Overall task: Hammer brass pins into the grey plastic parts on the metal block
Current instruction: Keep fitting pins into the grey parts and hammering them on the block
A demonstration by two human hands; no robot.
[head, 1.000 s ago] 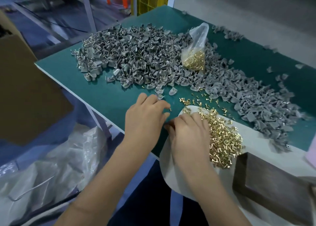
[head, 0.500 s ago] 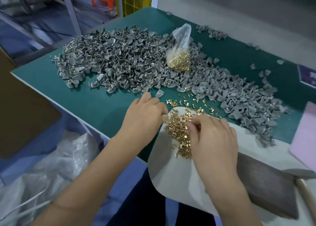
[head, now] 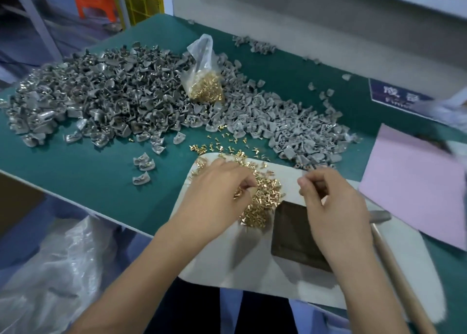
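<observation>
The left hand [head: 217, 189] reaches in from the lower left, palm down over the pile of brass pins [head: 262, 197] on the white mat [head: 252, 265], fingers curled with the tips drawn together among the pins, seemingly pinching a few, though blur hides exactly what; the right hand [head: 333, 207] comes in from the lower right above the metal block [head: 290, 240], its fingers bent and thumb meeting the fingertips, and I cannot tell whether anything is between them. The pins lie jumbled, pointing every way; the block lies flat on the mat just right of the pile, its long axis running toward the person; the hammer [head: 394, 255] lies beside it, handle toward the near edge. Grey plastic parts [head: 113, 101] are heaped across the green table [head: 75, 177] behind, around a bag of pins [head: 204, 85].
</observation>
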